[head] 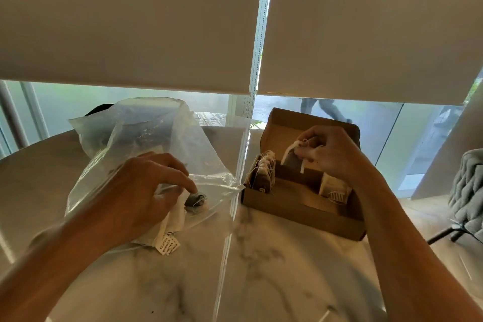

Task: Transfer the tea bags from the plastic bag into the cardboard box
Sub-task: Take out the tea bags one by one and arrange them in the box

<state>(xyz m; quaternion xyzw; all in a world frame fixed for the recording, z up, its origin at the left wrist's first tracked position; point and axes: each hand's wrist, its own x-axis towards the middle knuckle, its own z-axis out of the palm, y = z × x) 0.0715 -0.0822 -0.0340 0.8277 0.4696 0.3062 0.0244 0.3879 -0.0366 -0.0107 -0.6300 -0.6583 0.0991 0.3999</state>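
We are sitting at a marble table (261, 269). At nine o'clock, our left hand (141, 191) is pressing down on the plastic bag (146, 138), its grip pinching a clump of tea bags (183, 206) at the bag's mouth, paper tags trailing out below. At two o'clock, our right hand (332, 154) is pinching one tea bag (292, 159) by its top, holding it over the open cardboard box (300, 206), where a row of bags is already standing at the left end. We are judging that loose strings may be tangling, so one lift could drag several bags out, or a tag could be snagging on the box wall.
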